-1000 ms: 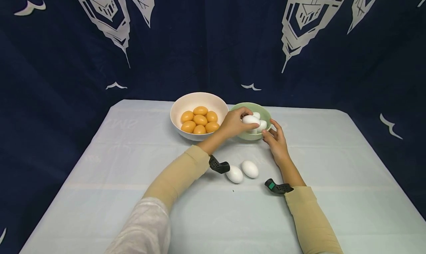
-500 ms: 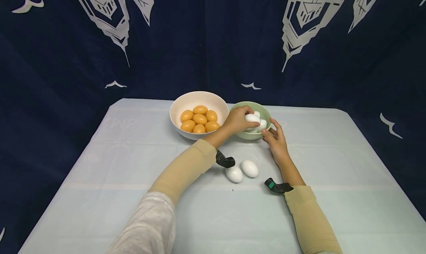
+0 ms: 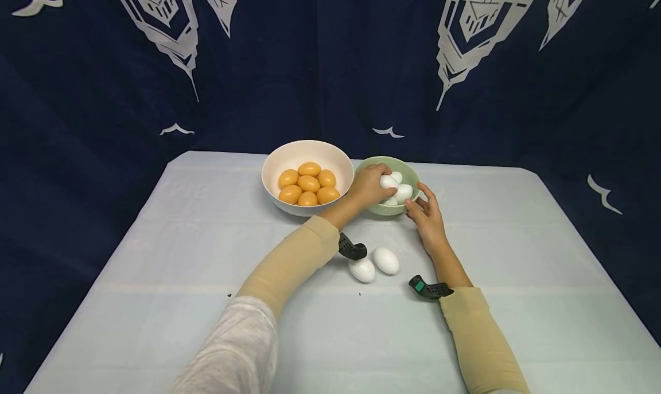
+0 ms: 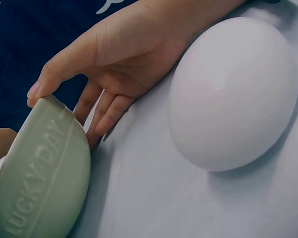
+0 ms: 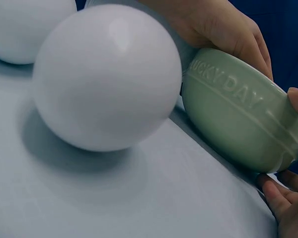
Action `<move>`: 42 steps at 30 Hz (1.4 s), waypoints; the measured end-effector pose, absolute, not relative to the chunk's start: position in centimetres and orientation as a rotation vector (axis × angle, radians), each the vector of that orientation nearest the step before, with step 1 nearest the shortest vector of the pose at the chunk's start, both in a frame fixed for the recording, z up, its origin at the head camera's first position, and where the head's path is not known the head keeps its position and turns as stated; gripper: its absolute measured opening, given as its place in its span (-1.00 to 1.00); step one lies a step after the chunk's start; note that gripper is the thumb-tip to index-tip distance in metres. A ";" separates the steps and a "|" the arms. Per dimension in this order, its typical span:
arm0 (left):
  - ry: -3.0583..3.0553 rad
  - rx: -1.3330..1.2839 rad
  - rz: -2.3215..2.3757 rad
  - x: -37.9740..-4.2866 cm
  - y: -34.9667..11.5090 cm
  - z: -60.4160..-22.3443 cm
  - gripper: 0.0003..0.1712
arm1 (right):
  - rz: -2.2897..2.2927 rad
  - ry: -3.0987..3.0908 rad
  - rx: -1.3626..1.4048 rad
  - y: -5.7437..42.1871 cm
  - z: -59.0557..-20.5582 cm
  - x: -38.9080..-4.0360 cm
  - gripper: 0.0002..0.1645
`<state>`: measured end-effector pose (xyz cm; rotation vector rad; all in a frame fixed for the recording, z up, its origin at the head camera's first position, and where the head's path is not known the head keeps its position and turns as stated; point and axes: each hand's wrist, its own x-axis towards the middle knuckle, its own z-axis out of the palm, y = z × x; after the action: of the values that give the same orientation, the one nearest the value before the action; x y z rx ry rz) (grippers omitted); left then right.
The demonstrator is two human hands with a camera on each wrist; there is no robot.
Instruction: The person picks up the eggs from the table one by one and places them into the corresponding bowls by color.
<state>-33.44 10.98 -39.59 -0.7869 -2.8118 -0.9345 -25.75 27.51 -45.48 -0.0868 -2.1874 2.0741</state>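
In the head view, my left hand [image 3: 370, 185] reaches into the small green bowl [image 3: 388, 209], thumb and fingers around a white egg [image 3: 388, 182]. Other white eggs [image 3: 404, 192] lie beside it in the bowl. My right hand [image 3: 430, 222] grips the bowl's right side. The left wrist view shows the right hand's thumb [image 4: 37, 91] on the rim and its fingers lower on the outer wall, which is embossed "LUCKY DAY". In the right wrist view, the left hand [image 5: 223, 32] is over the far side of the green bowl [image 5: 238, 109]; its fingertips are hidden.
A larger pale pink bowl [image 3: 279, 164] with several orange-yellow eggs [image 3: 308, 183] stands left of the green bowl. Two white eggs [image 3: 386, 261] lie on the white-covered table [image 3: 155, 245] between the forearms. A dark blue patterned curtain [image 3: 320, 67] hangs behind.
My left hand has lowered the white egg in among the others in the green bowl, its forearm shifting slightly right and forward. The right hand stays at the bowl's side.
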 end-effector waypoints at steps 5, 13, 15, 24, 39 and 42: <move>-2.823 -0.785 -0.902 -33.5 11.0 -39.5 -0.50 | 2.062 -2.183 -0.069 27.6 -45.7 -25.8 -0.20; -2.824 -0.780 -0.865 -33.3 11.0 -39.4 -0.47 | 2.075 -2.178 -0.096 27.6 -45.6 -25.9 -0.21; -2.825 -0.772 -0.832 -33.3 11.0 -39.4 -0.45 | 2.073 -2.180 -0.095 27.6 -45.6 -25.9 -0.22; -2.791 -0.789 -0.860 -33.1 10.8 -39.5 -0.45 | 2.046 -2.190 -0.044 27.4 -45.4 -25.6 -0.21; -2.702 -0.930 -1.100 -31.4 9.0 -39.6 -0.50 | 2.044 -2.189 -0.057 27.5 -45.5 -25.7 -0.21; -2.696 -0.926 -1.142 -30.9 8.6 -39.6 -0.51 | 2.052 -2.187 -0.060 27.5 -45.6 -25.7 -0.21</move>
<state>-30.91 8.61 -39.59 -0.9258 -2.6956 -1.1420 -25.70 27.50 -45.56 -0.0596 -2.1869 2.0518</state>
